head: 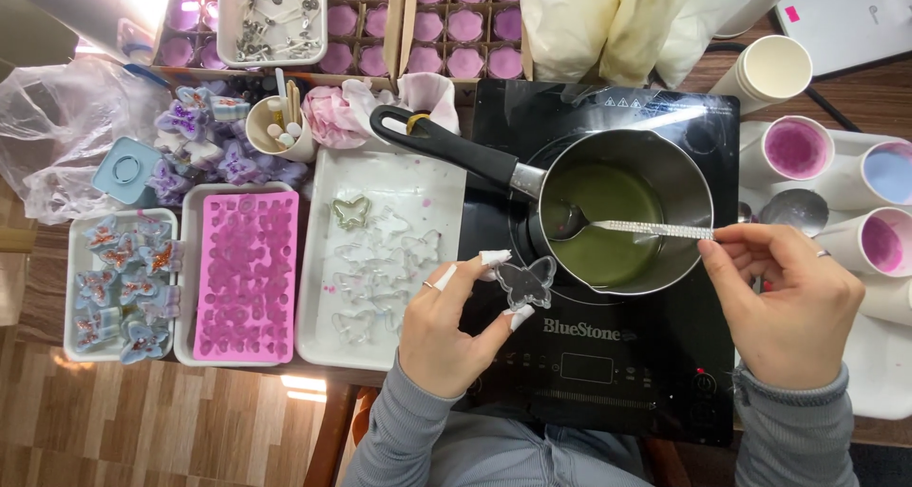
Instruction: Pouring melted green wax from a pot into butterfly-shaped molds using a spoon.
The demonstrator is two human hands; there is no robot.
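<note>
From my remote seat I read this as the filling step: my left hand (442,330) pinches a small clear butterfly mould (525,283) between thumb and fingertips, holding it level just in front of the saucepan (622,207), over the black induction cooktop (608,354). My right hand (793,302) pinches the end of a studded metal spoon (622,227), whose bowl dips into the olive-green liquid (608,230) inside the pan.

My judgement is that the next move calls for a steady, small scoop, carried the short way over the pan's rim to the mould and tipped slowly so nothing overruns the thin outline. The mould must stay flat while that happens.

The mould looks transparent, with a butterfly outline and a dark cast from the cooktop beneath; I cannot tell whether anything is in it yet. The liquid is smooth, opaque and fills the pan only partway.

Left of the saucepan lies a white tray (380,259) carrying more clear butterfly moulds, and further left a pink silicone mould sheet (245,273) and a tray of finished butterfly pieces (122,283). Right of the saucepan stand paper cups (798,150) holding pink and blue material. All of it sits on the desk (836,88).
</note>
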